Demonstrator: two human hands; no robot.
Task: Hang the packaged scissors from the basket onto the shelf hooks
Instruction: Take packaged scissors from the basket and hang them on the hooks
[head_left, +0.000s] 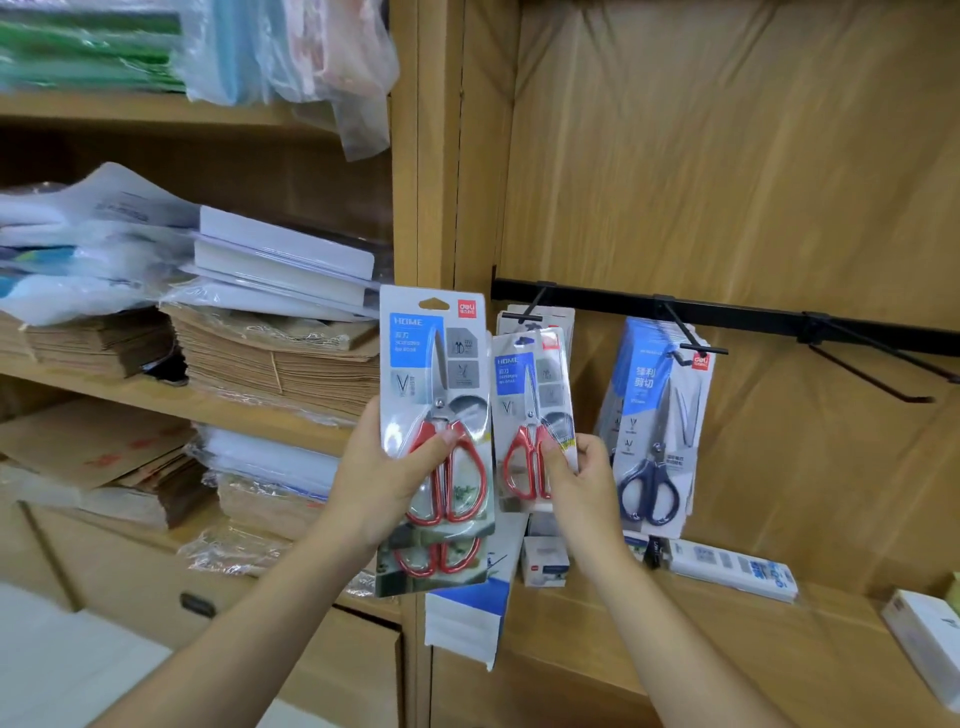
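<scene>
Two bare forearms are sticking up from the bottom edge, so that's the closest stuff to the camera. Left hand (387, 467) is gripping a big pack of red-handled scissors (434, 374) upright, thumb lying across the front over the handles and fingers wrapped round the back. A second pack of the same kind (441, 564) is peeking out below and behind it, held in the same grip as far as I can see.

Right hand (582, 478) is pinching a smaller red-handled scissors pack (530, 405) by its lower right corner, thumb on the front, fingers curled behind. That pack's top is sitting just under the tip of the left hook (524, 312), right in front of a few more cards hanging there. Can't tell if it's actually on the hook.

Both hooks are sticking out of a black rail (753, 314) on the wooden back panel. A bunch of blue-handled scissors packs (657, 431) is hanging off the middle hook (696, 345), and a third hook (872, 371) is poking out further right.

Down on the shelf under the packs, a small white box (543, 561) and a long white-and-blue box (732, 569) are lying around. Off to the left, the shelves are holding stacks of kraft paper bags (280, 358) and plastic-wrapped white sheets (283, 260).
</scene>
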